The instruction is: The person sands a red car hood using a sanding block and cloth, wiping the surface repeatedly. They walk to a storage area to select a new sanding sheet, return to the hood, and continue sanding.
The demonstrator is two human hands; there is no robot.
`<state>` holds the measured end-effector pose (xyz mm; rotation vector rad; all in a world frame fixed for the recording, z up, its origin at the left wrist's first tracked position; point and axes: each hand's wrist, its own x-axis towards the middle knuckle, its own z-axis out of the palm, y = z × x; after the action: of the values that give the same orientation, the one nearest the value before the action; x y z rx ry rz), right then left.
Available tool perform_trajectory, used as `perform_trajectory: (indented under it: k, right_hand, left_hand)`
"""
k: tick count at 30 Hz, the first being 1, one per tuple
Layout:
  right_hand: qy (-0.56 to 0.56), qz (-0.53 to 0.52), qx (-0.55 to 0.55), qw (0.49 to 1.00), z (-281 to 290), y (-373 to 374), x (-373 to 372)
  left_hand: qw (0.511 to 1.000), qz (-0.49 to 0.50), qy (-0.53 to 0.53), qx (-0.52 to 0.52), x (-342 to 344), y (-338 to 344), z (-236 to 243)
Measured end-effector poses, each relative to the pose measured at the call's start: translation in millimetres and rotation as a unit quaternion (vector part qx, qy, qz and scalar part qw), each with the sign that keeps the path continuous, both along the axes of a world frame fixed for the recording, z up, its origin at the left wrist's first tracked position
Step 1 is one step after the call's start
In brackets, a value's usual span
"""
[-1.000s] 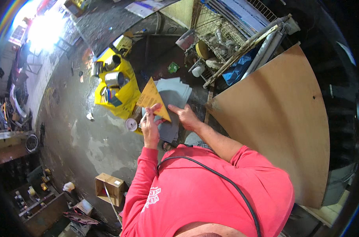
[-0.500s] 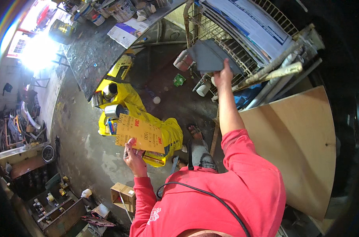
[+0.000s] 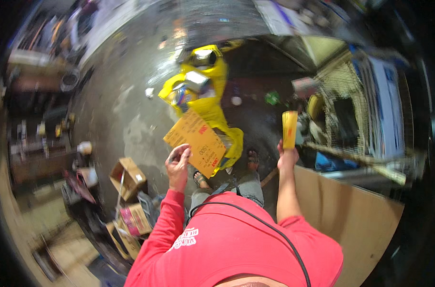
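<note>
My left hand (image 3: 177, 167) pinches a yellow-backed sheet of sandpaper (image 3: 194, 138) at its near edge, the printed side up. The sheet is tilted above a yellow plastic bag (image 3: 217, 107) on the floor, which has metal cans (image 3: 197, 81) on it. Out to the right, my right hand (image 3: 287, 157) is closed round the lower end of a narrow, folded-looking piece of yellow sandpaper (image 3: 289, 130), held upright. Beyond it stands a wire rack (image 3: 344, 76), blurred by motion.
A wooden board (image 3: 344, 210) leans at the right below the rack. An open cardboard box (image 3: 127, 178) sits on the floor at the left, with more boxes near it. A dark table (image 3: 236, 21) crosses the far side. A green wrapper (image 3: 272, 98) lies on the floor.
My right hand has come back from the rack, where it held a dark grey sheet; yellow backing now shows in it. The view has swung left. My left hand still holds its sheet, now turned.
</note>
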<state>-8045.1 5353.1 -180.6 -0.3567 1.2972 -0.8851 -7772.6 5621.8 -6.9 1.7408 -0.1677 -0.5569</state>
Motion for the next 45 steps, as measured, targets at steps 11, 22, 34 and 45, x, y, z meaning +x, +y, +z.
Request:
perform_trajectory:
  k: [11, 22, 34, 45]
  right_hand:
    - [-0.075, 0.282, -0.115, 0.95, 96, 130, 210]
    - [-0.119, 0.482, -0.069, 0.865, 124, 293, 433]
    - [-0.001, 0.423, 0.018, 0.906, 45, 290, 565]
    - [-0.022, 0.542, -0.099, 0.834, 100, 270, 890]
  left_hand:
    - [0.991, 0.083, -0.067, -0.085, 118, 227, -55]
    - [0.944, 0.311, -0.08, -0.08, 273, 475, -65]
    - [0.984, 0.034, 0.034, 0.173, 410, 490, -178]
    - [0.829, 0.209, 0.189, 0.484, 438, 663, -314]
